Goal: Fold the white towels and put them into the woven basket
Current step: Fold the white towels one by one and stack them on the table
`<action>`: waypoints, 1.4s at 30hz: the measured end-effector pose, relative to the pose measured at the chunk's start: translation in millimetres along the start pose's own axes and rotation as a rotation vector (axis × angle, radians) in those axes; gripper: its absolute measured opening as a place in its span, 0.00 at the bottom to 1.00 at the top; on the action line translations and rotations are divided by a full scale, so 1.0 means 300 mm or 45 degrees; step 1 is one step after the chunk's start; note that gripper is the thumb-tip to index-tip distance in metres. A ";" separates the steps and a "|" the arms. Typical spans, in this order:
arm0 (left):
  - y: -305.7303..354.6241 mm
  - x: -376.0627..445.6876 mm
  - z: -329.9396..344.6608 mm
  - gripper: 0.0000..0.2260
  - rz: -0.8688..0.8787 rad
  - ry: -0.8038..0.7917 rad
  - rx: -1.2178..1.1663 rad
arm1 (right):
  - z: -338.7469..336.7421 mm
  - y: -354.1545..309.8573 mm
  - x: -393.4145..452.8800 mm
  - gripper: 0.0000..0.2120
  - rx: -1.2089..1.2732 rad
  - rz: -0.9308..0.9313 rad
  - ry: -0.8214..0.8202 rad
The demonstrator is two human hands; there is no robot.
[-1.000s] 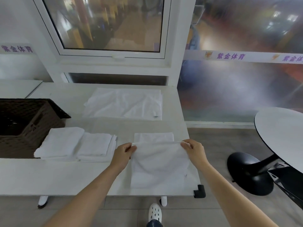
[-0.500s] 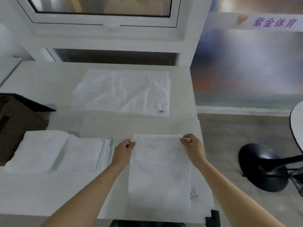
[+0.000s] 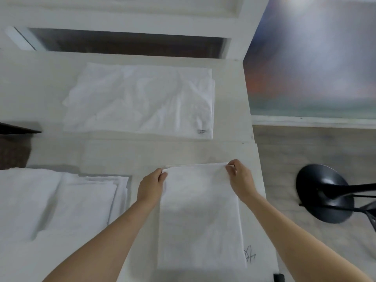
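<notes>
The person stands at a white table (image 3: 183,151) with a white towel (image 3: 200,216) laid lengthwise in front of them, already folded into a narrow strip. The left hand (image 3: 150,186) pinches the strip's far left corner and the right hand (image 3: 241,181) pinches its far right corner, fingers closed on the cloth, with the far edge lying at or just above the tabletop; which of the two cannot be told.

To the left lie two folded towels (image 3: 59,202) side by side, touching each other, set on the table and not in the basket. Only a dark corner of the woven basket (image 3: 14,143) shows at the left edge of the view, so its contents cannot be seen. Farther back on the table, an unfolded towel (image 3: 140,100) lies spread flat and creased, with a small label near its right front corner.

Judging by this layout, the task looks somewhere near its middle: two towels are folded, one is partway through folding and likely needs another fold or two across its length, and at least one is untouched. As far as can be seen, no folded towel has gone into the basket yet, so that whole step appears to remain.
</notes>
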State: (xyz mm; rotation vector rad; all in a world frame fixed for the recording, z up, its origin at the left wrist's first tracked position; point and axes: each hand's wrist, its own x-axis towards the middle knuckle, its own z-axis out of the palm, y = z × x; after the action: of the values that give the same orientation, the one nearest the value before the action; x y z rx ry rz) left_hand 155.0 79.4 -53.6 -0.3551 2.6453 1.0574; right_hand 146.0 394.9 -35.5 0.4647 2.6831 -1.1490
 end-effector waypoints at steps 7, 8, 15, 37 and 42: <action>-0.020 0.071 0.025 0.13 -0.090 0.027 0.022 | 0.052 0.040 0.090 0.08 -0.106 0.060 -0.031; -0.020 0.078 0.029 0.13 -0.099 0.025 0.039 | 0.055 0.041 0.103 0.08 -0.117 0.062 -0.028; -0.028 0.112 0.070 0.13 -0.161 0.041 0.133 | 0.086 0.069 0.150 0.10 -0.176 0.028 0.006; -0.138 -0.466 0.246 0.16 0.696 -0.060 0.629 | 0.114 0.307 -0.367 0.11 -0.492 -0.751 -0.148; -0.248 -0.579 0.216 0.09 0.722 -0.036 0.646 | 0.077 0.389 -0.521 0.07 -0.479 -0.900 -0.192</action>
State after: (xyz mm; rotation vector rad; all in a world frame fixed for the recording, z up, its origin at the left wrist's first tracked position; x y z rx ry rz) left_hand 351.3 94.1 -87.4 0.5343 2.9235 0.4577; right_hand 334.4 421.0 -84.4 -0.6472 2.8912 -0.7123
